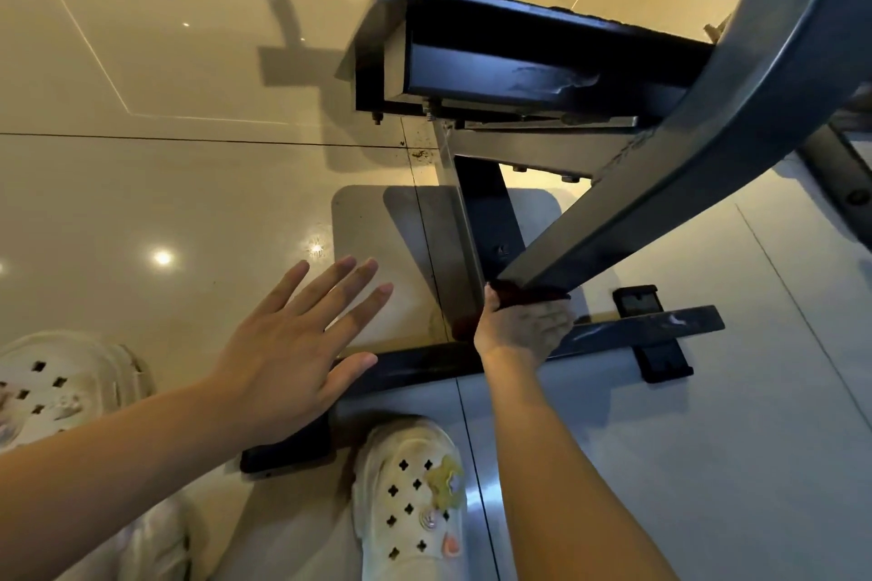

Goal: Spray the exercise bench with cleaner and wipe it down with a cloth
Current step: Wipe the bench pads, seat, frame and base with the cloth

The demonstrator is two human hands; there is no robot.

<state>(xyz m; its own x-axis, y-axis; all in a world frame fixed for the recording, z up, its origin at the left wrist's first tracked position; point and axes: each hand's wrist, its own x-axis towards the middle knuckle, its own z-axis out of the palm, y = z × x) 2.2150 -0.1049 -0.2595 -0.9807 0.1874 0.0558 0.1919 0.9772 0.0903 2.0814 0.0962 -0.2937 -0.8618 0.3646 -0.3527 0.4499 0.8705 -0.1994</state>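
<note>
I'm gripping a dark cloth (pixel 514 295) w/ right hand (pixel 521 326), rubbing the bench's slanted strut (pixel 660 184) at its base; left hand (pixel 292 344) is hovering wide – fingers spread, probably for balance.

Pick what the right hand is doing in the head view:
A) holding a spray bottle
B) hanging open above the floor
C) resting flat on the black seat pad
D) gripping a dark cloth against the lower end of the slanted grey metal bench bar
D: the right hand curls round a dark cloth pressed to the foot of the slanted grey metal bench bar; no spray bottle is in view.
</note>
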